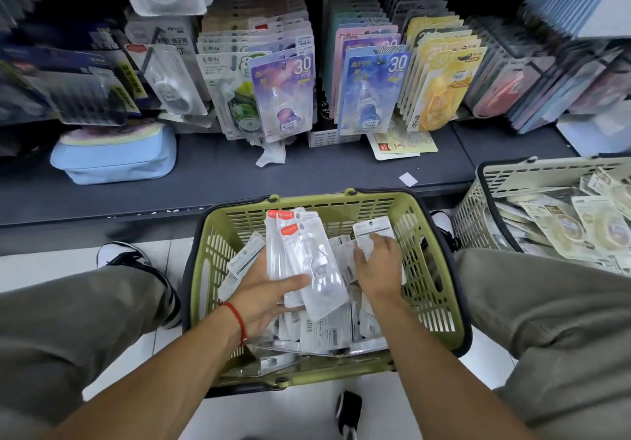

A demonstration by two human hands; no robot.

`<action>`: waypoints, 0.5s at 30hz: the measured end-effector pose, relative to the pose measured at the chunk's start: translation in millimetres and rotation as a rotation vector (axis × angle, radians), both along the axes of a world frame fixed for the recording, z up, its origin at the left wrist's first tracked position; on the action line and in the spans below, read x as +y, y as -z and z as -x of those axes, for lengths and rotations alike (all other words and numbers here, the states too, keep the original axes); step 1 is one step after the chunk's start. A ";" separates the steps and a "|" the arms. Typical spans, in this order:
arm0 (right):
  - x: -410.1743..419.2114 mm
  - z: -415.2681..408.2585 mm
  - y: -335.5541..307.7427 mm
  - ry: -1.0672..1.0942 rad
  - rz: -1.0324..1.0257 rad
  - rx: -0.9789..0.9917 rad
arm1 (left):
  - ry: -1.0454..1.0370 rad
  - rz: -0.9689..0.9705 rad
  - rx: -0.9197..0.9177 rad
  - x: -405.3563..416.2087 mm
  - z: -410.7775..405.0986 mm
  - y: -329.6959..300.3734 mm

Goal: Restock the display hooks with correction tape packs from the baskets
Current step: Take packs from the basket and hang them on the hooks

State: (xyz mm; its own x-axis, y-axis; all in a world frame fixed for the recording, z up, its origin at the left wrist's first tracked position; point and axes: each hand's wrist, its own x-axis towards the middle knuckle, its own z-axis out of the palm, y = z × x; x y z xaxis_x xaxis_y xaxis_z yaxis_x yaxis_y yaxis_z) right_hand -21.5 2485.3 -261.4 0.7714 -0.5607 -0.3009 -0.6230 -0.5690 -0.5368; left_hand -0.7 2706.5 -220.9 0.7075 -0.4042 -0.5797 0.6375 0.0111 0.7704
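A green basket [440,268] sits on the floor between my knees, full of white correction tape packs. My left hand [269,294] holds a small fanned stack of clear packs with red labels [304,251], thumb across their fronts. My right hand [377,265] reaches into the basket and pinches another white pack [374,231] by its lower part. Above the shelf, rows of correction tape packs hang on display hooks, among them a purple pack [283,94], a blue pack [372,91] and a yellow pack [444,91].
A white basket [485,207] with more packs stands at the right, against the shelf. A light blue pencil case [116,159] lies on the dark shelf [211,180] at the left. Loose cards and paper scraps lie under the hanging packs. My knees flank the green basket.
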 end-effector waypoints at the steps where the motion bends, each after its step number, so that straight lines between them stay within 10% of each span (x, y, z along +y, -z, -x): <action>1: -7.9 6.3 12.4 -0.079 0.104 0.148 | 0.007 0.009 0.007 2.4 -1.4 0.3; 15: -15.9 11.1 34.0 -0.137 0.241 0.102 | -0.061 -0.024 -0.032 15.9 -15.0 -18.8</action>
State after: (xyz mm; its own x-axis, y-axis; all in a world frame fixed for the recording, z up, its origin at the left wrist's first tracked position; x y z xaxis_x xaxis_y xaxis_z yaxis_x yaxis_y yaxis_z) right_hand -32.7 2469.4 -295.4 0.8174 -0.5182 -0.2517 -0.5755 -0.7551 -0.3141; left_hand 14.4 2722.4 -202.2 0.7487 -0.3461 -0.5654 0.6112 0.0305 0.7909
